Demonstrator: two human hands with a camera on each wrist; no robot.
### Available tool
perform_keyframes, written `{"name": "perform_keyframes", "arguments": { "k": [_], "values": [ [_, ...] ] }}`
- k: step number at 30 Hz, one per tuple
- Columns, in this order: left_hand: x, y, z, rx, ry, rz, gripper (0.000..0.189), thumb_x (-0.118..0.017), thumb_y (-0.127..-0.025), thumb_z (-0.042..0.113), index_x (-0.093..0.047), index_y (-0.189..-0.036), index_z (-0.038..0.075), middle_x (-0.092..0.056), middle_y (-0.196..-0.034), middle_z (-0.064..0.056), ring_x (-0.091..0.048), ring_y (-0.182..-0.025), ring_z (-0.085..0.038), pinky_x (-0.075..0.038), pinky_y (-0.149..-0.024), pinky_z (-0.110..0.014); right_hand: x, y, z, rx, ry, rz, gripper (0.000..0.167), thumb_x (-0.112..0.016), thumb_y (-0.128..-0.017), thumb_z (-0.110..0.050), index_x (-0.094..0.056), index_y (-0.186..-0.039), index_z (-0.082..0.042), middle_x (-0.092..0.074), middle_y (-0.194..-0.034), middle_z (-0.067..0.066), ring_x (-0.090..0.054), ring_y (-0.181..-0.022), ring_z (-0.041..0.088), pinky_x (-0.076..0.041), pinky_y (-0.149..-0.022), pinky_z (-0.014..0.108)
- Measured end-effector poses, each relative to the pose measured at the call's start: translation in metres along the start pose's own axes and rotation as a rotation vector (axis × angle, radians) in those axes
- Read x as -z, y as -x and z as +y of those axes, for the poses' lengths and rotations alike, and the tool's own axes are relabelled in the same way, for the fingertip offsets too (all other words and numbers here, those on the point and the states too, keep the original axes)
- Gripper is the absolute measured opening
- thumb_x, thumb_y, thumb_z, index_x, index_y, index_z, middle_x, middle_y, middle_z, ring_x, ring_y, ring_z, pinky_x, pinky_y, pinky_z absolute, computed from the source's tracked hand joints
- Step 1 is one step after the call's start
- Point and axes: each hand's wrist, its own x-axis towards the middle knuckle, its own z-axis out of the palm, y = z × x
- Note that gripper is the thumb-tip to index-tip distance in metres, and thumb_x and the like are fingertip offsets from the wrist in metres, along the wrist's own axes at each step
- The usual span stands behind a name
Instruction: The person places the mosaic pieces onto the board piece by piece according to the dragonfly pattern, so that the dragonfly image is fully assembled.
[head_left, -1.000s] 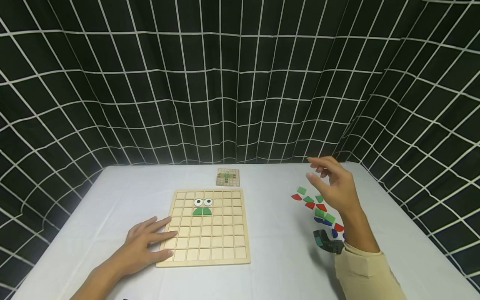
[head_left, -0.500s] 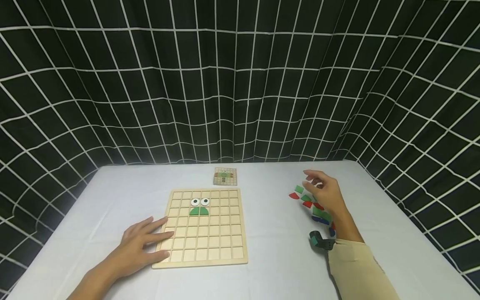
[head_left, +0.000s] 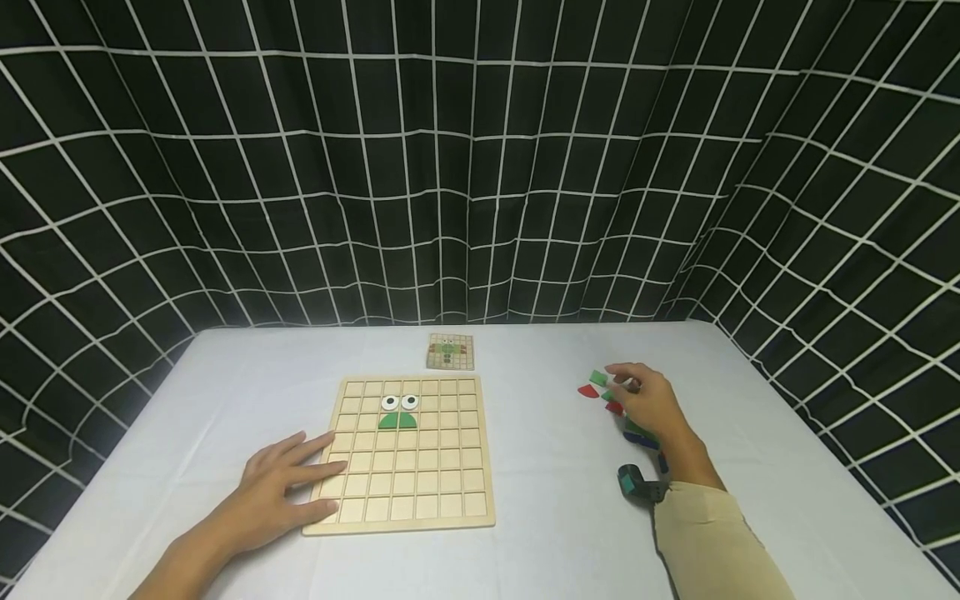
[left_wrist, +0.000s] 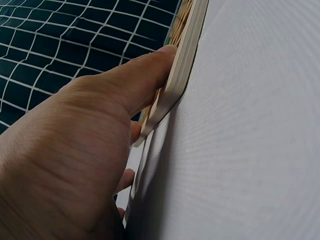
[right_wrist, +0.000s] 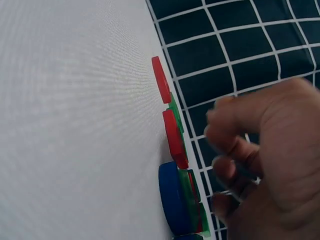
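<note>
My left hand [head_left: 270, 492] rests on the left edge of a square wooden grid board [head_left: 427, 483], fingers spread and fairly straight. In the left wrist view its thumb lies on the board's rim [left_wrist: 182, 70]. Two round eye pieces [head_left: 390, 402] sit side by side in the grid, above two green rounded pieces [head_left: 387, 422]. On the right, my right hand [head_left: 651, 404] hovers low over scattered coloured pieces, fingers bent and apparently holding nothing. A green square [head_left: 598, 377] and a red piece [head_left: 588, 391] lie by its fingertips. Others are partly hidden beneath it.
Behind the board lies a small picture card [head_left: 450, 352] showing a figure on a grid. A white cloth covers the table [head_left: 547, 500]. A black curtain with white grid lines [head_left: 480, 167] hangs around the far side. Blue pieces [right_wrist: 172, 197] lie below the right hand.
My right hand has come down and slightly left towards the coloured pieces, covering several of them. The left hand stays on the board, and the pieces on the board have not changed.
</note>
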Motion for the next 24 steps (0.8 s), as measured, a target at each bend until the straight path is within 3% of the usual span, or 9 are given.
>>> {"name": "perform_keyframes", "arguments": {
  "k": [7, 13, 18, 24],
  "values": [
    [-0.0006, -0.0001, -0.0009, -0.002, 0.004, 0.003, 0.045, -0.068, -0.073, 0.058, -0.065, -0.113, 0.039, -0.045, -0.143, 0.001, -0.028, -0.135, -0.039, -0.014, -0.103, -0.062, -0.0012, 0.0001, 0.0024, -0.058, 0.097, -0.039, 0.036, -0.060, -0.087, -0.020, -0.060, -0.120, -0.007, -0.064, -0.105, 0.018, -0.058, -0.102, 0.036, -0.049, -0.083, 0.052],
    [-0.0022, -0.0008, -0.0024, -0.013, 0.005, 0.006, 0.045, -0.068, -0.073, 0.058, -0.065, -0.114, 0.039, -0.045, -0.143, 0.001, -0.028, -0.135, -0.039, -0.014, -0.103, -0.061, -0.0020, -0.0004, -0.0010, -0.085, 0.166, -0.062, 0.039, -0.059, -0.087, -0.026, -0.059, -0.121, -0.006, -0.067, -0.103, 0.020, -0.061, -0.096, 0.035, -0.050, -0.080, 0.050],
    [-0.0023, -0.0009, -0.0020, -0.007, 0.007, 0.002, 0.046, -0.068, -0.073, 0.058, -0.065, -0.114, 0.039, -0.045, -0.143, 0.001, -0.028, -0.135, -0.039, -0.014, -0.103, -0.061, -0.0044, -0.0012, -0.0025, -0.075, 0.142, -0.071, 0.034, -0.054, -0.089, -0.019, -0.060, -0.120, -0.008, -0.068, -0.096, 0.017, -0.063, -0.081, 0.026, -0.053, -0.069, 0.040],
    [-0.0014, -0.0004, -0.0016, -0.001, 0.002, 0.003, 0.046, -0.068, -0.072, 0.058, -0.065, -0.114, 0.039, -0.045, -0.143, 0.002, -0.028, -0.135, -0.038, -0.015, -0.104, -0.061, -0.0068, -0.0011, -0.0025, -0.062, 0.120, -0.060, 0.032, -0.054, -0.087, -0.012, -0.061, -0.118, -0.010, -0.067, -0.099, 0.017, -0.063, -0.085, 0.027, -0.054, -0.073, 0.043]
  ]
}}
